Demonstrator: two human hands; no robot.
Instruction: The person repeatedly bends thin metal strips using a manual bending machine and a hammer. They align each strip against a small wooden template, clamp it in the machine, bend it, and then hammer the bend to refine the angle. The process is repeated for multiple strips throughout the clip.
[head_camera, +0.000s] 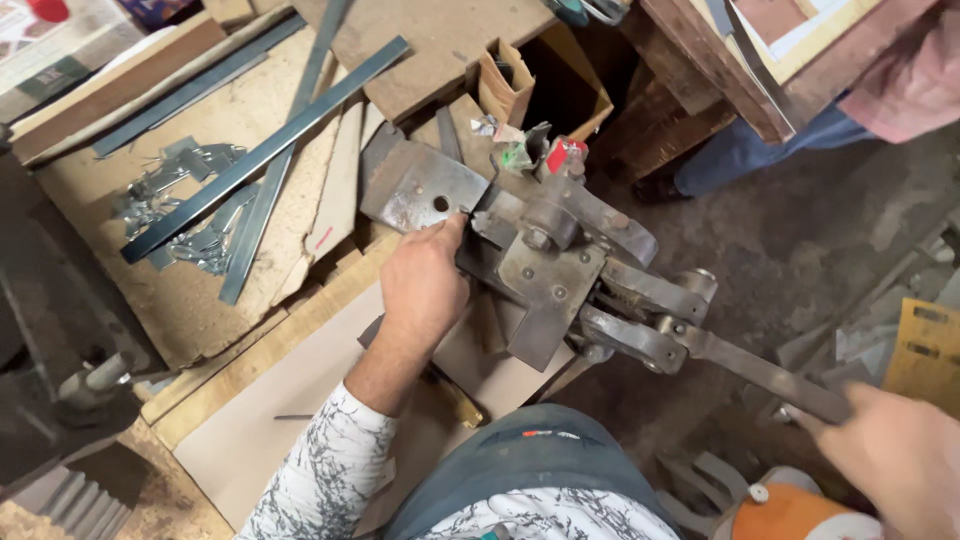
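Cluttered workbench (180, 290), left hand (425, 285) touching shear (540, 265), right hand (900, 455) gripping lever (770, 375)

The left hand (425, 285) lies flat against a rusty lever press (545, 270), its fingertips touching the steel plate (420, 190) at the front of this machine. The right hand (900, 460) grips the end of the long lever handle (770, 375). On the wooden tabletop (190, 290) behind lie long metal strips (265, 155) and a heap of small cut metal pieces (175, 205). Another person's leg in blue trousers (750, 150) stands near.
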